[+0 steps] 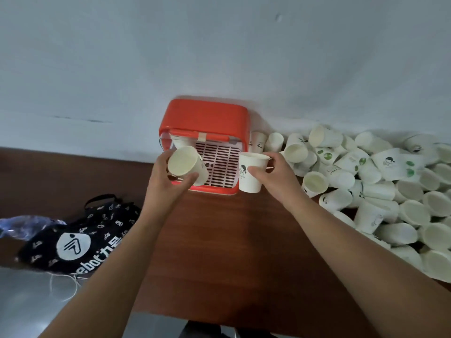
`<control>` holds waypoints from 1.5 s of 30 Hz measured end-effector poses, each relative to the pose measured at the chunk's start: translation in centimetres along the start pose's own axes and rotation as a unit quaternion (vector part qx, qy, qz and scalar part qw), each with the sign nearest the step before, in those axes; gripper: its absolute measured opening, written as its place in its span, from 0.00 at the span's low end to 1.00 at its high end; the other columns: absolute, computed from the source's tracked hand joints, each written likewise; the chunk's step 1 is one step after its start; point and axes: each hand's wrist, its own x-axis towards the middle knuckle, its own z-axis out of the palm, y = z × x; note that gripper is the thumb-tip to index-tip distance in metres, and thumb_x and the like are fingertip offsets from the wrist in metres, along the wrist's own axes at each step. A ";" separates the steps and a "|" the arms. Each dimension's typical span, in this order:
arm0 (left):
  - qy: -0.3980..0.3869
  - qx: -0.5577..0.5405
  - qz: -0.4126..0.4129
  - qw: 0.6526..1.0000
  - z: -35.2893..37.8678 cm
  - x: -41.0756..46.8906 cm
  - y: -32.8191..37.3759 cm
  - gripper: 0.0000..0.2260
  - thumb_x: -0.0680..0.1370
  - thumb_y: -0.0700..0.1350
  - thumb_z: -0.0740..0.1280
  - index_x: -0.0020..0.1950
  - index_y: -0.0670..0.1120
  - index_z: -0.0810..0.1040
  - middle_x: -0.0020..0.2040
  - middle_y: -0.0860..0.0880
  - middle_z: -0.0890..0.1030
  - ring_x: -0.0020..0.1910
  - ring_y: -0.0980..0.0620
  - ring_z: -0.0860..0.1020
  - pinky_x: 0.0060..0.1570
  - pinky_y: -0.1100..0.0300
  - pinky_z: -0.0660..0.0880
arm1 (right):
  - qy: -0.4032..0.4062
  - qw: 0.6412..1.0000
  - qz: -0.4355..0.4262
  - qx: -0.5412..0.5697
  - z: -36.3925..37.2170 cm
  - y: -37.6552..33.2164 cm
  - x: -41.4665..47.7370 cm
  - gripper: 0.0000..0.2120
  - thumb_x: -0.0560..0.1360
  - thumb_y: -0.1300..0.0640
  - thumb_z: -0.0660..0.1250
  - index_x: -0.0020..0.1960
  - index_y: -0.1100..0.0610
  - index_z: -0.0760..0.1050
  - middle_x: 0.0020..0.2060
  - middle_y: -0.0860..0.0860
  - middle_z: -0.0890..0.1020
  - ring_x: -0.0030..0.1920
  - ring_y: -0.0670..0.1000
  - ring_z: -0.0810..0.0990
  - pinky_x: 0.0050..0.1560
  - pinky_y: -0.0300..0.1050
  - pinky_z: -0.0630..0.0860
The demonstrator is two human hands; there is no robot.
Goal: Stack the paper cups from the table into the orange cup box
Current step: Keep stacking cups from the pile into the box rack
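The orange cup box (203,118) stands against the wall at the back of the brown table (219,252), its front open over a white slotted tray (220,164). A white cup (180,142) sits inside at the left. My left hand (168,184) holds a paper cup (186,164) tilted, its mouth facing me, in front of the box's left side. My right hand (275,176) grips a second paper cup (251,173) upright by its rim and side, just right of the box's front corner.
A big heap of loose paper cups (380,189) covers the table's right side up to the wall. A black printed bag (75,237) and a clear plastic bag (26,225) lie at the left. A grey surface (29,301) sits below the table's left edge.
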 end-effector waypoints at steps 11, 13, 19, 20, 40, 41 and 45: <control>0.012 0.032 -0.011 0.999 -0.6 5.7 -2.4 0.34 0.71 0.47 0.77 0.73 0.49 0.66 0.67 0.50 0.73 0.63 0.54 0.73 0.60 0.57 0.73 | 0.028 0.999 -0.013 0.006 4.7 -3.1 -0.3 0.28 0.74 0.50 0.73 0.71 0.50 0.67 0.52 0.39 0.76 0.47 0.31 0.73 0.39 0.27 0.69; -0.017 0.090 0.001 0.996 0.0 6.5 -3.4 0.37 0.71 0.48 0.77 0.75 0.47 0.64 0.69 0.47 0.71 0.65 0.48 0.71 0.62 0.51 0.71 | 0.037 0.999 -0.016 0.009 5.2 -3.2 -0.3 0.29 0.74 0.50 0.73 0.72 0.50 0.66 0.55 0.41 0.76 0.49 0.32 0.73 0.41 0.29 0.68; -0.117 0.242 0.044 0.962 1.1 7.7 -6.1 0.39 0.70 0.63 0.71 0.75 0.46 0.65 0.75 0.38 0.65 0.71 0.34 0.64 0.67 0.39 0.65 | 0.066 0.997 -0.019 0.019 7.1 -3.1 -0.2 0.29 0.74 0.50 0.73 0.71 0.51 0.67 0.55 0.40 0.75 0.52 0.36 0.75 0.43 0.29 0.69; -0.132 0.242 0.041 0.960 1.2 7.9 -6.6 0.41 0.68 0.69 0.67 0.75 0.48 0.65 0.76 0.38 0.63 0.72 0.34 0.63 0.68 0.39 0.64 | 0.067 0.997 -0.019 0.019 7.4 -3.1 -0.1 0.29 0.74 0.50 0.73 0.71 0.51 0.67 0.56 0.41 0.75 0.53 0.39 0.75 0.43 0.30 0.69; -0.185 -0.058 -0.085 0.977 -2.1 7.8 -8.9 0.19 0.83 0.59 0.59 0.72 0.55 0.72 0.66 0.59 0.77 0.66 0.59 0.74 0.63 0.58 0.70 | 0.025 0.987 -0.143 -0.067 15.7 -4.6 2.3 0.33 0.72 0.52 0.76 0.72 0.47 0.65 0.67 0.42 0.73 0.68 0.43 0.71 0.65 0.39 0.72; -0.188 -0.076 -0.082 0.976 -2.2 7.8 -8.8 0.19 0.83 0.60 0.57 0.72 0.57 0.71 0.65 0.65 0.76 0.65 0.64 0.73 0.64 0.61 0.70 | 0.030 0.986 -0.146 -0.078 16.1 -4.4 2.3 0.32 0.72 0.51 0.76 0.72 0.48 0.66 0.66 0.42 0.74 0.67 0.43 0.71 0.64 0.37 0.71; -0.222 -0.067 -0.061 0.971 -1.9 8.4 -8.5 0.20 0.84 0.56 0.59 0.77 0.58 0.66 0.60 0.81 0.69 0.60 0.75 0.70 0.61 0.69 0.69 | 0.010 0.986 -0.116 -0.116 17.4 -2.6 2.8 0.33 0.73 0.50 0.75 0.73 0.49 0.65 0.67 0.45 0.75 0.68 0.45 0.71 0.65 0.40 0.70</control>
